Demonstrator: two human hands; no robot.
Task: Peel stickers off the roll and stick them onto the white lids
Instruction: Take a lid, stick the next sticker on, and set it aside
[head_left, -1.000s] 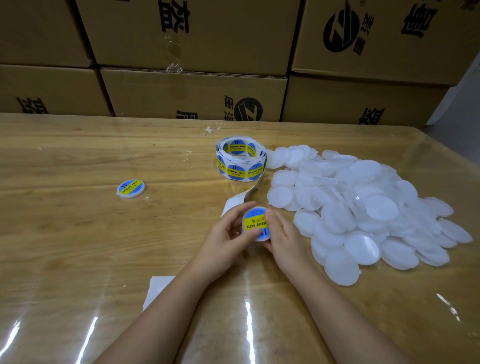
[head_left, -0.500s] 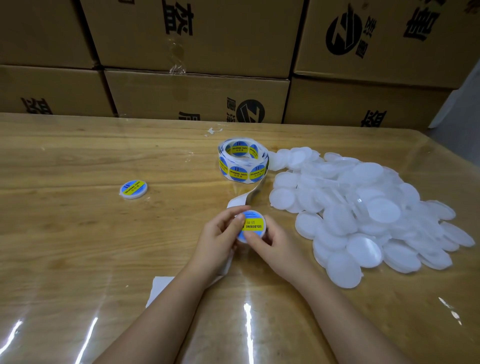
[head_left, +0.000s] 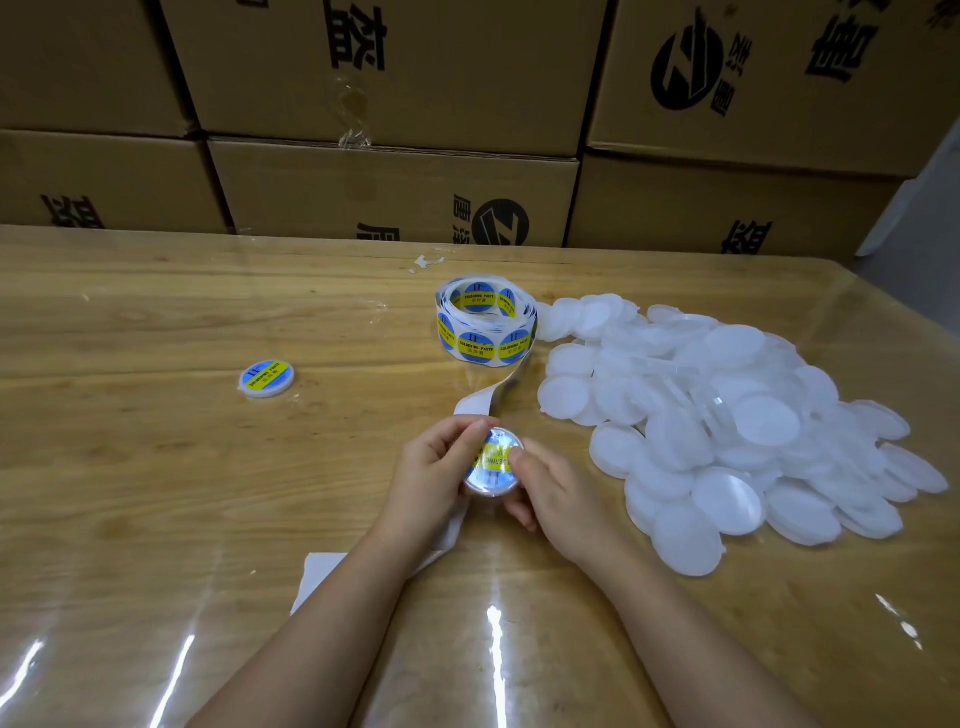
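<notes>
Both hands hold one white lid (head_left: 492, 467) with a blue and yellow sticker on it, just above the table. My left hand (head_left: 434, 475) grips its left edge, thumb lying over the sticker. My right hand (head_left: 553, 493) grips the right edge, thumb pressing on the sticker's yellow band. The sticker roll (head_left: 485, 322) stands behind the hands, and its bare backing strip (head_left: 480, 402) trails down under my left hand. A big heap of plain white lids (head_left: 727, 415) lies to the right. One stickered lid (head_left: 266, 378) lies alone at the left.
Stacked cardboard boxes (head_left: 389, 192) wall off the far edge of the glossy wooden table (head_left: 130, 493). The loose end of the backing strip (head_left: 317, 571) lies by my left forearm. Small paper scraps (head_left: 426, 262) sit near the boxes.
The lid has turned in my hands, so its yellow band now runs nearly upright. Both thumbs have slid across the sticker. Light now glares off the lid's lower half.
</notes>
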